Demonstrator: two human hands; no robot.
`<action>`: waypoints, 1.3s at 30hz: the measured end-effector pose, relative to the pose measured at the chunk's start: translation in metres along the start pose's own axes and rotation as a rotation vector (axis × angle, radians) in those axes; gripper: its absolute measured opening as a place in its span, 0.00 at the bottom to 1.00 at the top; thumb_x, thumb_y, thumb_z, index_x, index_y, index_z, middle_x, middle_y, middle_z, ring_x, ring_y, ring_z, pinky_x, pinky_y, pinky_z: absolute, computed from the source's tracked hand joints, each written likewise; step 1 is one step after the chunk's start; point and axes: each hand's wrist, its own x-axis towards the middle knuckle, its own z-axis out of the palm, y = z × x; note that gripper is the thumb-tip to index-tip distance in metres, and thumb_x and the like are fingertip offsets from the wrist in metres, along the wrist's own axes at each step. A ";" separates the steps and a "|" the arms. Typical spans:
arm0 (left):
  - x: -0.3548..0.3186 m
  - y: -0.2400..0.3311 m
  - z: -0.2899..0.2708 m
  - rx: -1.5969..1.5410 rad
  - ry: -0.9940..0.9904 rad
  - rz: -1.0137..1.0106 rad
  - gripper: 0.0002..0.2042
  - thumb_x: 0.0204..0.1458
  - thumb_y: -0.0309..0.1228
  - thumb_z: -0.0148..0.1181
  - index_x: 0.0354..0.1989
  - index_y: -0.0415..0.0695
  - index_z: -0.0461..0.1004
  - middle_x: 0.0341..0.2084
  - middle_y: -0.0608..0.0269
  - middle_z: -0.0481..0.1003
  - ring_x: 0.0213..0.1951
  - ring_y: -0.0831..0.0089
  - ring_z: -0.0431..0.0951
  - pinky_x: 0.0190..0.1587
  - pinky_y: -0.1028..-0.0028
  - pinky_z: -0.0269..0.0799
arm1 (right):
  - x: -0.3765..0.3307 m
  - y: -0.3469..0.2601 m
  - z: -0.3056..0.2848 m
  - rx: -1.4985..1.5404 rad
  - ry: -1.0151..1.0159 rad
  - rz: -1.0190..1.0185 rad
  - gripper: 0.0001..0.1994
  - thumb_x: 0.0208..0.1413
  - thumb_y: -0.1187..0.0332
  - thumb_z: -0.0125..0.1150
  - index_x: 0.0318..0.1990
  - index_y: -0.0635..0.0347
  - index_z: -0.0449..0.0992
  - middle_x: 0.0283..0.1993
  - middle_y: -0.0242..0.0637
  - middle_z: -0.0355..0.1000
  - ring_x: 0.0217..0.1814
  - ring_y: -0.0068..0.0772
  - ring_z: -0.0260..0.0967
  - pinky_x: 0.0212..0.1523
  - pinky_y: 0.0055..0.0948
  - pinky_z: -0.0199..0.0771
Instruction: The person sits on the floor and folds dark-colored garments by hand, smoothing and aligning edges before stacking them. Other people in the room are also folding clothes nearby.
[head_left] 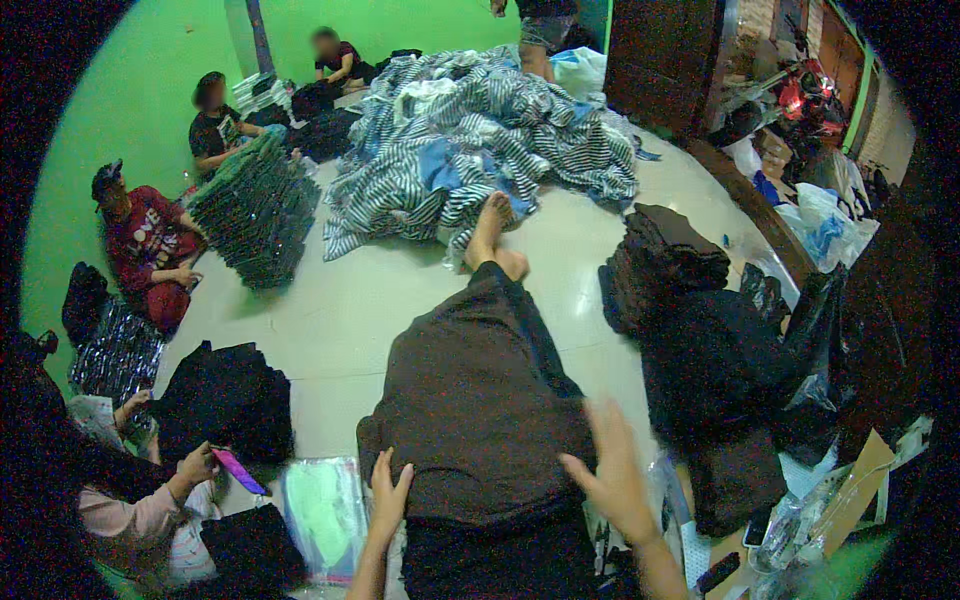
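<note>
A dark brown folded garment [480, 400] lies spread over my outstretched legs, with darker cloth below it near my body. My left hand [390, 490] rests at the garment's near left edge, thumb apart from the fingers, holding nothing. On the other side my right hand [618, 480] is held at the near right edge, its fingers stretched out and slightly blurred, with nothing in it. Whether the right palm touches the cloth I cannot tell. My bare feet [490, 240] point toward a big heap of striped cloth.
Striped black-and-white and blue cloth [480, 130] is heaped ahead. Dark folded garments [700, 330] are stacked at right, beside a cardboard piece [850, 490] and plastic. Left are a black stack [225, 400], plastic packs [325, 510] and a co-worker's hand [195, 465] holding something purple. Other people sit along the wall.
</note>
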 end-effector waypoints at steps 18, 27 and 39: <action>0.002 -0.056 -0.002 -1.619 -0.322 -0.635 0.36 0.41 0.56 0.49 0.54 0.43 0.55 0.52 0.57 0.58 0.54 0.60 0.57 0.55 0.57 0.51 | -0.064 0.059 0.060 0.667 -0.498 0.665 0.34 0.51 0.42 0.33 0.50 0.68 0.58 0.48 0.45 0.61 0.52 0.38 0.56 0.51 0.31 0.55; 0.033 -0.036 0.006 -1.633 -0.063 -0.460 0.26 0.43 0.44 0.55 0.49 0.44 0.61 0.49 0.56 0.62 0.49 0.56 0.62 0.51 0.56 0.57 | -0.023 0.007 0.071 1.156 0.067 0.537 0.29 0.40 0.70 0.60 0.52 0.65 0.56 0.51 0.37 0.58 0.52 0.33 0.56 0.53 0.28 0.54; 0.024 0.113 -0.082 -1.595 -0.264 -0.020 0.24 0.39 0.38 0.55 0.45 0.41 0.63 0.42 0.55 0.67 0.44 0.59 0.66 0.50 0.62 0.59 | -0.001 -0.035 -0.021 1.440 0.239 0.489 0.11 0.40 0.65 0.57 0.34 0.57 0.71 0.33 0.30 0.68 0.34 0.27 0.66 0.36 0.25 0.67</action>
